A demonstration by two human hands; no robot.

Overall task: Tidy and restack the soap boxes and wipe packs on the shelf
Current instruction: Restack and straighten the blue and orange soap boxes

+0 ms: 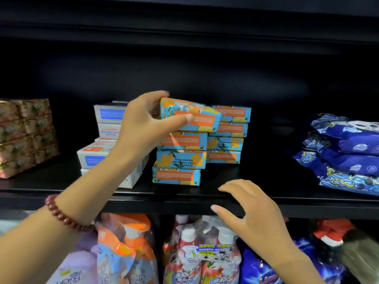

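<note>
- Gripping the top soap box (190, 116), the left hand (141, 124) has its thumb across the front and fingers over the top; the box lies tilted on three others.
- Right hand (252, 210): fingers spread, holding nothing, at the shelf (143, 203) edge.
- Behind: a stack (229, 132) of four.

The top soap box (190, 115) is sky blue with yellow-orange fruit and an orange text panel, matching the stacked soap boxes (180, 158) beneath. The neighbouring soap boxes (108, 115) are pale grey-white with blue and orange panels. The floral packs (26, 136) are pink with green sprigs. The wipe packs (348, 156) are navy with white cartoon prints and waves. The shelf (266, 181) is black and the bead bracelet (65, 216) dark red.
</note>
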